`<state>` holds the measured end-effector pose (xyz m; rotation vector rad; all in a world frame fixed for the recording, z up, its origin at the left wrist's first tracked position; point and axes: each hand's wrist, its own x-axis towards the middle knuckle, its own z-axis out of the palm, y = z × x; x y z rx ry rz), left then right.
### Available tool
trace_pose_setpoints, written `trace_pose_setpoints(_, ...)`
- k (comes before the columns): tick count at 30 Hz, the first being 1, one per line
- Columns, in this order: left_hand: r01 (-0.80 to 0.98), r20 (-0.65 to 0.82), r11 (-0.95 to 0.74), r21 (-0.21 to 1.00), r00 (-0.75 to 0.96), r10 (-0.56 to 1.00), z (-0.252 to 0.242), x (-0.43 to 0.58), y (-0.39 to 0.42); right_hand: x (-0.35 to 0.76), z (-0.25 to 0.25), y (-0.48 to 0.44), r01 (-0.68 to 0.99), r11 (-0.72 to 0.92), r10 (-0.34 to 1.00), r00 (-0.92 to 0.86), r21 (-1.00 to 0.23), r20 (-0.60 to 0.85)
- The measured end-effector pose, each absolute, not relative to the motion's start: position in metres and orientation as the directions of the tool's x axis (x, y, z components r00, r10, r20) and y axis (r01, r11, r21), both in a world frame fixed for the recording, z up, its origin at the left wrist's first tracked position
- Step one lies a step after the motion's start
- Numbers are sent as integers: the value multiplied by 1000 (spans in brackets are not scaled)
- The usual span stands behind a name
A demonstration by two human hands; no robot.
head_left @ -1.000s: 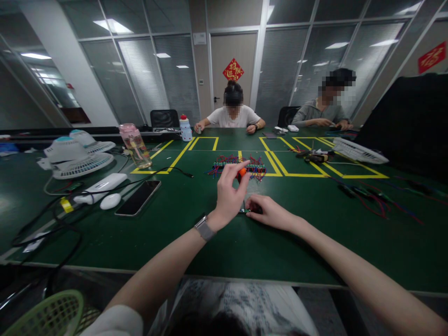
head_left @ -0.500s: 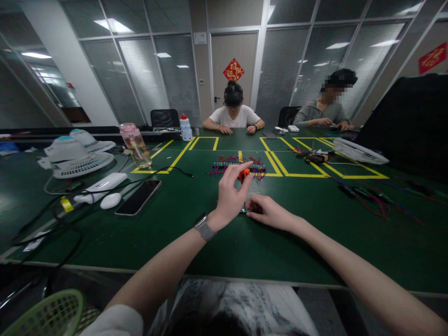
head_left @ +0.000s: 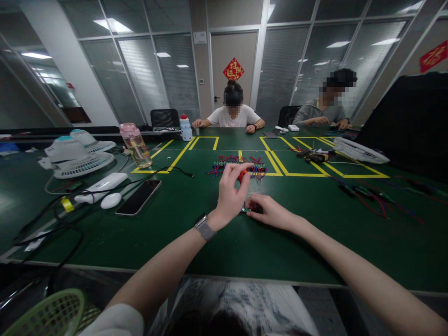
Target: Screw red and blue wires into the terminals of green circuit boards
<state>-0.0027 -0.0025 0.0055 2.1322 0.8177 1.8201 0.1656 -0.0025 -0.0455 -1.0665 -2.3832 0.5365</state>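
My left hand (head_left: 231, 193), with a watch on its wrist, is closed around the orange handle of a screwdriver (head_left: 244, 174). The screwdriver stands about upright, and its thin dark shaft points down at a small circuit board (head_left: 244, 210). My right hand (head_left: 263, 210) rests on the table with its fingertips pinched on the board's right side. Most of the board is hidden by my hands. Just beyond them lies a row of green circuit boards (head_left: 220, 164) with red and blue wires, partly covered by my left hand.
A phone (head_left: 138, 198), white mouse (head_left: 111, 200), cables and fans (head_left: 82, 156) lie left, near a pink-lidded bottle (head_left: 136, 145). Wired boards (head_left: 366, 193), pliers-like tools (head_left: 315, 157) and a white keyboard (head_left: 360, 150) lie right. Two people sit across the green table (head_left: 175, 252).
My left fingers have shifted slightly around the orange handle; my right hand stays in place. The person opposite has moved one hand out toward the blue bottle.
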Motion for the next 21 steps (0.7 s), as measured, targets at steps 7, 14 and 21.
trace_pose_setpoints(7, 257, 830, -819, 512, 98, 550, 5, -3, -5, 165, -45, -2, 582, 623, 766, -590, -522, 255)
trace_pose_setpoints(14, 197, 825, -824, 532, 101, 556, 1, -2, 0, 165, -43, -3, 584, 620, 767, -591, -525, 249)
trace_pose_setpoints(21, 323, 847, -814, 482, 67, 528, 4, -3, -4, 165, -45, -2, 581, 626, 763, -594, -520, 254)
